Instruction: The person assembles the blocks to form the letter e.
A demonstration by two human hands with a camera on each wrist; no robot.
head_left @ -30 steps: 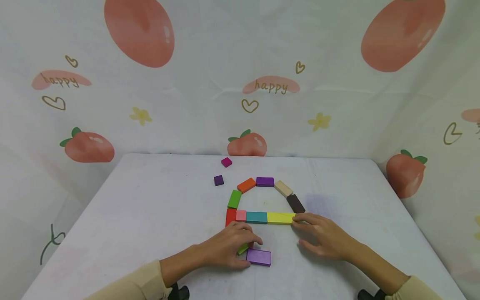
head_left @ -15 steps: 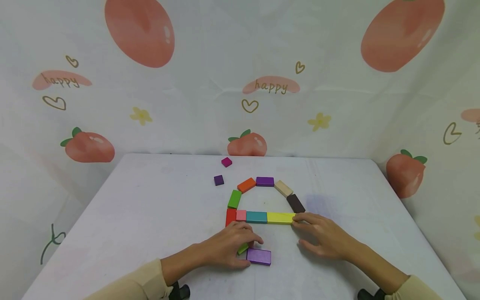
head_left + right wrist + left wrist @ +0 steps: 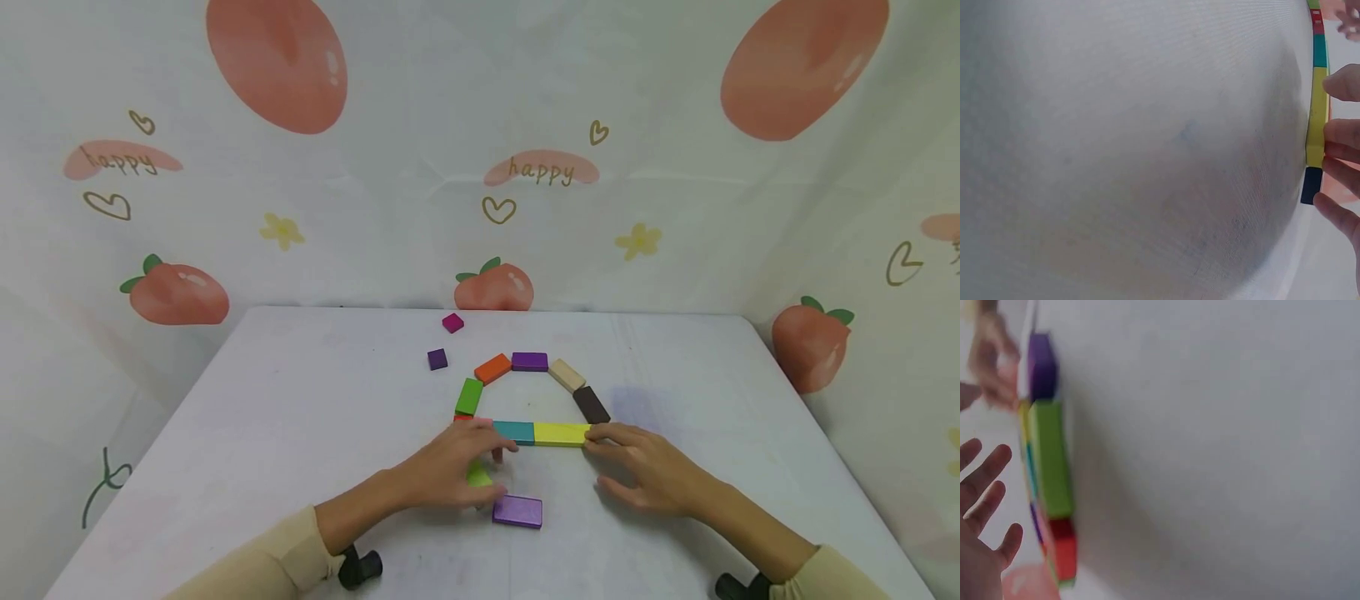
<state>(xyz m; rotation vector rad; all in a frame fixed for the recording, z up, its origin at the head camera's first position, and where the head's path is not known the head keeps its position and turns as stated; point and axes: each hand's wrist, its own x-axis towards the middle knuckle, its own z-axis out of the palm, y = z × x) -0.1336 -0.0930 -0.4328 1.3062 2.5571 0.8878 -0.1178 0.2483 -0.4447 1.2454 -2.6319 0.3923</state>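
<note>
My left hand [image 3: 446, 467], fingers spread, hovers over the left end of a row of wooden blocks. It partly covers a light green block [image 3: 477, 475] and most of the red block [image 3: 1063, 550] and pink block. The left wrist view shows the fingers apart from the blocks. A light purple block [image 3: 517, 512] lies by the thumb. My right hand [image 3: 648, 471] rests its extended fingertips at the right end of the yellow block [image 3: 561, 434], which adjoins a teal block [image 3: 514, 432]. A dark brown block [image 3: 592, 405] sits just beyond that fingertip.
An arch behind the row also has a green block [image 3: 469, 397], an orange block [image 3: 492, 369], a purple block [image 3: 529, 362] and a beige block [image 3: 567, 375]. A dark purple cube [image 3: 437, 359] and a magenta cube [image 3: 453, 322] lie at the back of the white table [image 3: 300, 392].
My left hand has moved away from me, from beside the light purple block to over the red and pink blocks, uncovering more of the light green block. The right hand stays put.
</note>
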